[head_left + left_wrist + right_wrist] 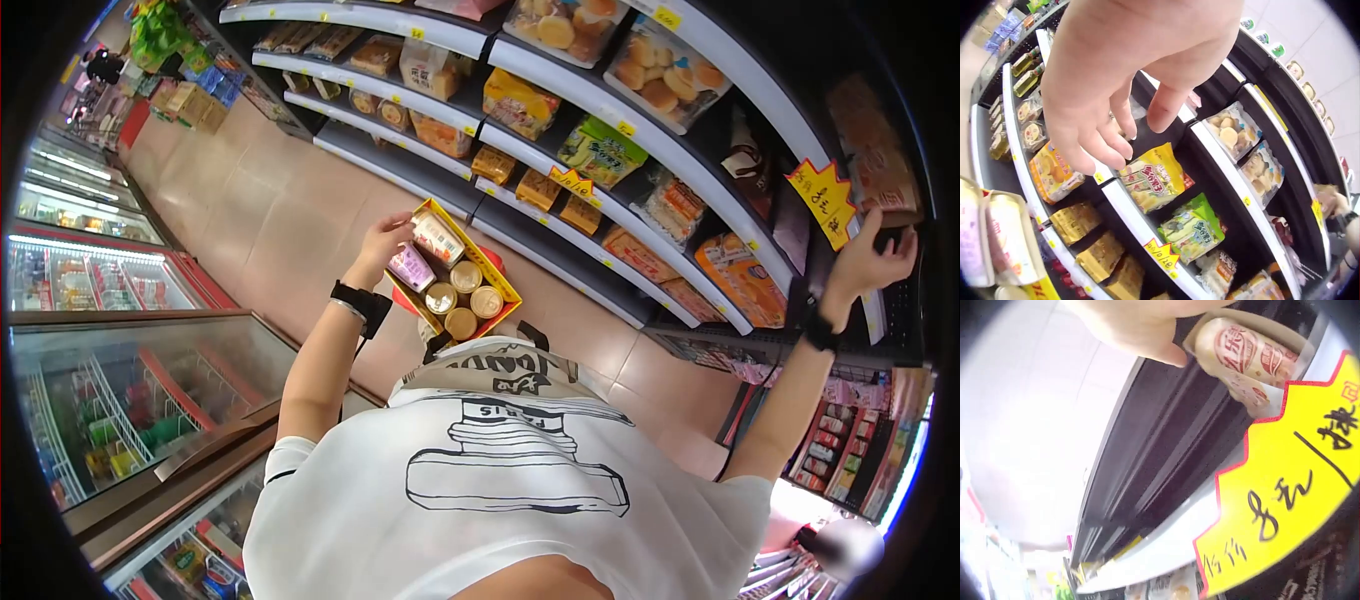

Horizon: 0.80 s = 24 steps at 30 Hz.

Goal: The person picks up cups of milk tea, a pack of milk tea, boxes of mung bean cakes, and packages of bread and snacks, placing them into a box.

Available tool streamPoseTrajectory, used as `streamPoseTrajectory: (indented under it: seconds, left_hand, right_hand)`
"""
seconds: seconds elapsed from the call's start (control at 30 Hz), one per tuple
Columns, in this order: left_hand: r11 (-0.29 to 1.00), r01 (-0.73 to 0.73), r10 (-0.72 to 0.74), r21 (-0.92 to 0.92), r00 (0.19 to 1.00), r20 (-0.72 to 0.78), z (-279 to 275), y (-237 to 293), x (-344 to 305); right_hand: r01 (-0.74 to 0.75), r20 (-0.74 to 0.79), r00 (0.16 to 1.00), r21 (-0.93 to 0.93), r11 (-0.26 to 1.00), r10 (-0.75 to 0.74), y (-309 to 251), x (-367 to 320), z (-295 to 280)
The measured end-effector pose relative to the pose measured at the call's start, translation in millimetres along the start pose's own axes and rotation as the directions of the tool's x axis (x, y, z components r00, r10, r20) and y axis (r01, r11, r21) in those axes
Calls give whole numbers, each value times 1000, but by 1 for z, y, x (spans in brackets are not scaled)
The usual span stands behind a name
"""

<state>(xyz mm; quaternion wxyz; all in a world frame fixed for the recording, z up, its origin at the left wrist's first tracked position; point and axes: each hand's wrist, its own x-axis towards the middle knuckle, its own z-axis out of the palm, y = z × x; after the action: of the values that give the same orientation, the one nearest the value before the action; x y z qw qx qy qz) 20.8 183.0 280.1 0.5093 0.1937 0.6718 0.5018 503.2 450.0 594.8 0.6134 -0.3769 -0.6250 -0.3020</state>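
My left hand point(385, 248) hovers beside the yellow cardboard box point(505, 290), its fingers loosely bent with nothing between them. In the box are a purple cup point(410, 268), a white cup point(437, 238) lying on its side, and several round-lidded cups point(466, 277). On the right, my right hand point(872, 265) is at the end of an upper shelf behind a yellow price sign point(825, 203). In the right wrist view its thumb lies right at a cardboard-sleeved pack of pale cups with red print point(1241, 353), and its other fingers are mostly hidden.
Curved black shelves with white price rails hold bagged breads point(665, 75), a yellow snack bag point(520, 103) and a green one point(600, 150). Glass-topped freezers point(150, 400) line the left side. Tiled floor point(250, 180) runs between them.
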Motion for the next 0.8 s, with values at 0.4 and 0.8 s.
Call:
streamPoseTrajectory:
  seconds: [0.4,0.8]
  left_hand:
    - [726,114,52,679,974,-219,-53,-108,38]
    - [863,81,-56,498,996,-64,-76,-141,41]
  right_hand:
    - [-375,909,131,415,829,-396,-205,-246,6]
    - [-537,707,-525,157,829,-474,-338,-410,41]
